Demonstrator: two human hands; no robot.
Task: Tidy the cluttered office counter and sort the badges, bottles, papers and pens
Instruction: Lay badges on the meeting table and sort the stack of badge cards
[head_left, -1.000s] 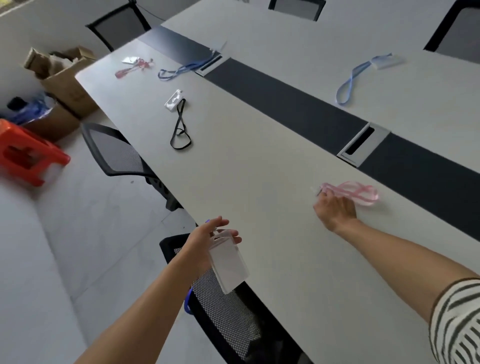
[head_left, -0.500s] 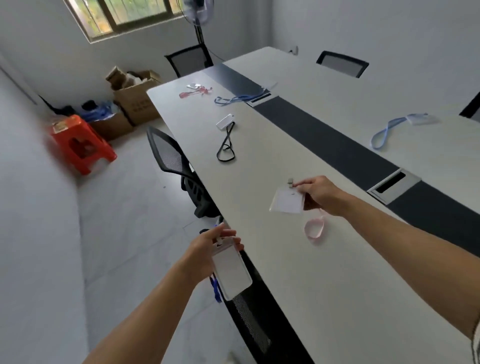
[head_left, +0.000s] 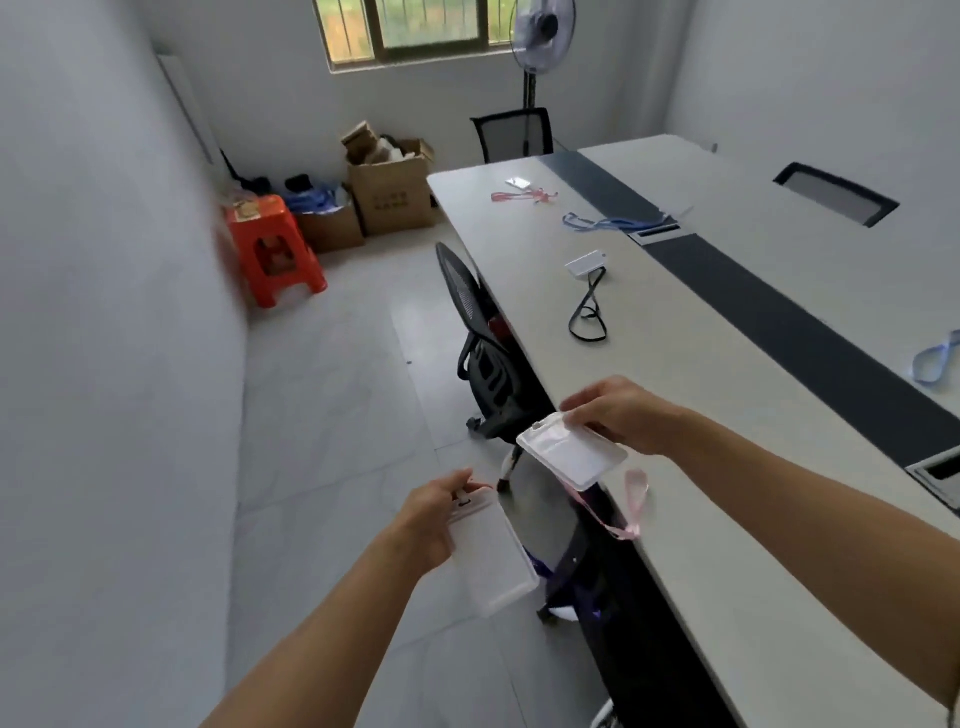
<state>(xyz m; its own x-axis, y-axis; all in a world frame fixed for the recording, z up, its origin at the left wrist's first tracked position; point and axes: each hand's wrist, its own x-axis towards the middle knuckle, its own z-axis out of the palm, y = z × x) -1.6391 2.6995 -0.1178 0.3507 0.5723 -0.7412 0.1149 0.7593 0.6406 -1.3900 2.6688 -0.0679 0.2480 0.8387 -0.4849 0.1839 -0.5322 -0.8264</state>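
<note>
While the orange stool (head_left: 272, 249) and the cardboard boxes (head_left: 395, 197) sit against the far wall on the left, the person stands by the near edge of the desk (head_left: 727, 545) with both arms out. The left hand (head_left: 441, 514) pinches the top of a clear badge holder (head_left: 493, 561), which hangs off the desk over the floor, kept low and out of the way, I would say, as the start of a collected bundle. To its right, the right hand (head_left: 618, 415) has its fingers curled over the far edge of a white badge holder (head_left: 571, 457), held tilted just past the desk's edge, its pink lanyard (head_left: 631, 499) drooping beneath. It looks angled toward the left hand so the two can be stacked together. Further along the desk, well apart from one another, lie a pink-corded badge (head_left: 519, 195), a black-corded badge (head_left: 587, 267), a blue lanyard (head_left: 608, 223) beside the cable slot, and another blue loop (head_left: 935, 358) at the right edge, none gathered yet.
</note>
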